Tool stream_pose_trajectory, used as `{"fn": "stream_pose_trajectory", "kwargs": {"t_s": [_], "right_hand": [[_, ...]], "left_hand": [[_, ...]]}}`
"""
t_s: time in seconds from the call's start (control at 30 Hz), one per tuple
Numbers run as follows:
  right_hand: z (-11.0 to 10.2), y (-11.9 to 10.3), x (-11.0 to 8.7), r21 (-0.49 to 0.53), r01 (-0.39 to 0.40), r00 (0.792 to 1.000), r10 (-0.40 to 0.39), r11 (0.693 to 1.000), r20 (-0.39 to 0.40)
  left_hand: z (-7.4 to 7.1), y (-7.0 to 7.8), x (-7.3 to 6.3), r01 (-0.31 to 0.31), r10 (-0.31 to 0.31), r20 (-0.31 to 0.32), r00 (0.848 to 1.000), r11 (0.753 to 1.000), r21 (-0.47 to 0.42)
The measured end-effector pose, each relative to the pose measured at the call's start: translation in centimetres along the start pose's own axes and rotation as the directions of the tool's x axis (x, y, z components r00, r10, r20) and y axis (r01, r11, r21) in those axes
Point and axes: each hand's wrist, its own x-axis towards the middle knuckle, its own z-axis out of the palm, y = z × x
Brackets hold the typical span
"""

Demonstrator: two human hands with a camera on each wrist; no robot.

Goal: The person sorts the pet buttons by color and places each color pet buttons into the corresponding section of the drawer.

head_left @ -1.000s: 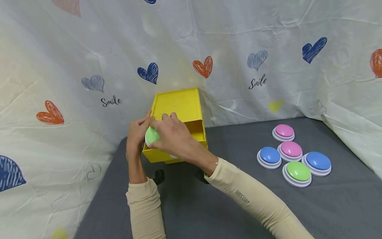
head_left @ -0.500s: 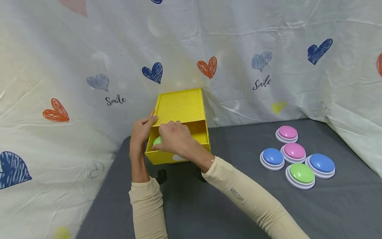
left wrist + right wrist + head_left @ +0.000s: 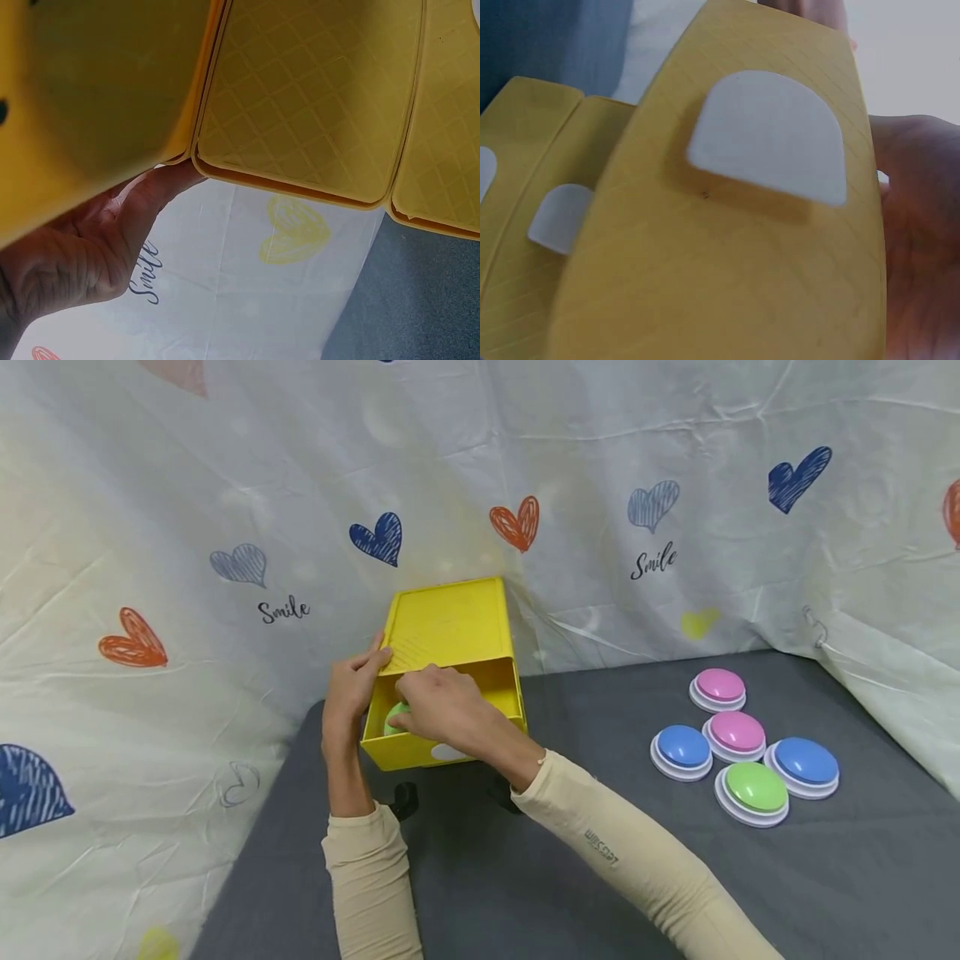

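A yellow drawer cabinet (image 3: 453, 618) stands against the backdrop with its top drawer (image 3: 405, 752) pulled out. My left hand (image 3: 352, 693) rests along the left side of the cabinet, the thumb at its top edge and the fingers extended. The left wrist view shows that hand (image 3: 82, 251) against the side of the yellow body. Inside the drawer's left part is a green-domed push button (image 3: 393, 720). My right hand (image 3: 446, 706) reaches in over the drawer front and grips this button, covering most of it. In the right wrist view the drawer front's white handle (image 3: 772, 139) shows.
Several push buttons stand on the grey table to the right: pink ones (image 3: 717, 685), blue ones (image 3: 683, 747) and a green one (image 3: 756, 787). Black feet or straps (image 3: 405, 800) show below the cabinet. A white cloth (image 3: 592, 485) printed with hearts hangs behind.
My right hand has lowered the green push button from above the drawer's front left corner down into the drawer. My left hand has stayed at the cabinet's side.
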Motion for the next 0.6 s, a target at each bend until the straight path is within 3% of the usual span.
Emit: {"fn": "stream_pose_trajectory", "kwargs": {"t_s": [0.13,0.23,0.3,0.47,0.53,0.6], "right_hand": [[0.0,0.8,-1.6,-0.016,0.023,0.996,-0.024,1.0,-0.088],[-0.2,1.9,-3.0,-0.057,0.019,0.976,-0.031,0.998,-0.218],[-0.3,2.9,-4.0,-0.071,-0.005,0.948,-0.018,0.997,-0.316],[-0.5,6.8,-6.6,-0.027,-0.064,0.847,0.04,0.998,-0.53],[-0.6,8.6,-7.7,-0.007,-0.081,0.824,0.062,0.997,-0.564],[-0.8,10.6,-9.0,-0.01,-0.121,0.818,0.094,0.993,-0.567]], "left_hand": [[0.1,0.0,0.0,0.006,-0.006,0.002,1.0,1.0,0.012],[0.2,0.0,0.0,0.012,-0.012,0.003,1.0,1.0,0.016],[0.3,0.0,0.1,0.012,-0.012,0.008,1.0,1.0,0.014],[0.5,0.0,0.2,0.01,-0.01,0.019,1.0,1.0,0.016],[0.4,0.0,0.2,0.011,-0.012,0.013,1.0,1.0,0.021],[0.4,0.0,0.2,0.008,-0.008,0.006,1.0,1.0,0.02]]}}
